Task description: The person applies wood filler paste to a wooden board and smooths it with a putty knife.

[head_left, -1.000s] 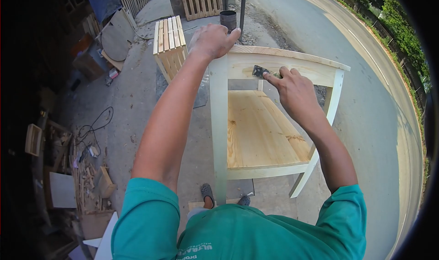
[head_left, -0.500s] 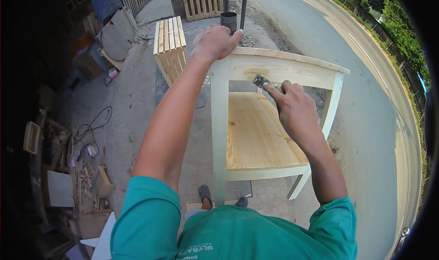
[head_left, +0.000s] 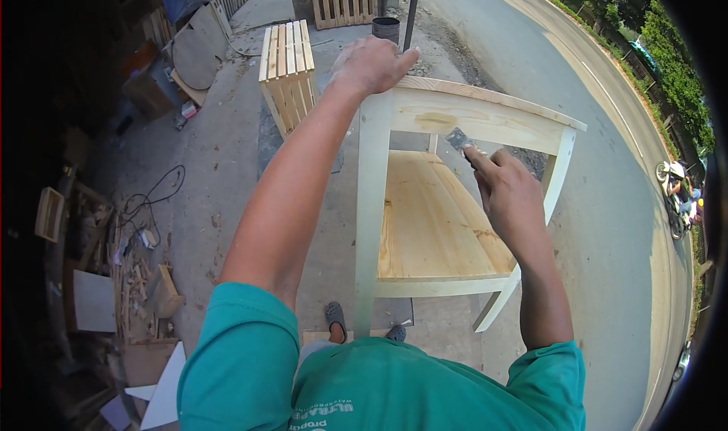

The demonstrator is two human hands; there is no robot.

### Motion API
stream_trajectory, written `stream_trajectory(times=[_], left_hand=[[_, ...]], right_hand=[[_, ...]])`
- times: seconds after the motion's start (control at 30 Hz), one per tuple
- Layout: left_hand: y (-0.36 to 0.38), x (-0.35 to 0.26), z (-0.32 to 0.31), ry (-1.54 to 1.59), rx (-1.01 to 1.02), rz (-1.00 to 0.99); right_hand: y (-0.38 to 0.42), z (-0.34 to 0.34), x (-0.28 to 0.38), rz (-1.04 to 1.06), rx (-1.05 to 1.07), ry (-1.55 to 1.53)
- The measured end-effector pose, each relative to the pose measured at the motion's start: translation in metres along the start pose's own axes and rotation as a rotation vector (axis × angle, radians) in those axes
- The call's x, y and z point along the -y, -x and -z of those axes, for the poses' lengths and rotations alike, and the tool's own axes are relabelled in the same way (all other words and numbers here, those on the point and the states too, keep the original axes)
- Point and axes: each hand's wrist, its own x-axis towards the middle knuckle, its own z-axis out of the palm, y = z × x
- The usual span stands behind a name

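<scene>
An unfinished pale wood furniture frame stands before me, with a top rail, legs and a broad lower panel. My left hand is closed over its upper left corner, thumb along the top edge and the other fingertips hidden. In my right hand is a putty knife with a smeared blade, the index finger stretched along it. The blade is at the lower part of the top rail. Left of the blade, a yellowish-brown filler patch marks the rail.
A slatted wooden crate stands beyond my left arm, and a dark can behind the frame. Wood scraps and a black cable lie at left. On the road at right is a motorbike with a rider.
The putty knife has moved right and slightly down, off the filler patch. My left hand keeps its hold on the corner. A motorbike has come into view on the road.
</scene>
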Motion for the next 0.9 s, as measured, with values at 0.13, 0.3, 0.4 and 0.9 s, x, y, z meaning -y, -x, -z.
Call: stream_trajectory(times=[0.13, 0.3, 0.4, 0.9], left_hand=[[-0.008, 0.002, 0.006, -0.011, 0.209, -0.002], [-0.013, 0.008, 0.002, 0.107, 0.305, -0.005], [-0.020, 0.011, -0.004, 0.138, 0.353, 0.004], [-0.019, 0.010, -0.004, 0.138, 0.392, 0.007]], right_hand=[[0.000, -0.017, 0.036, 0.013, 0.020, -0.220], [-0.011, -0.030, 0.067, 0.017, 0.019, -0.294], [-0.020, -0.033, 0.077, 0.038, -0.008, -0.317], [-0.051, -0.047, 0.085, -0.084, -0.036, -0.212]])
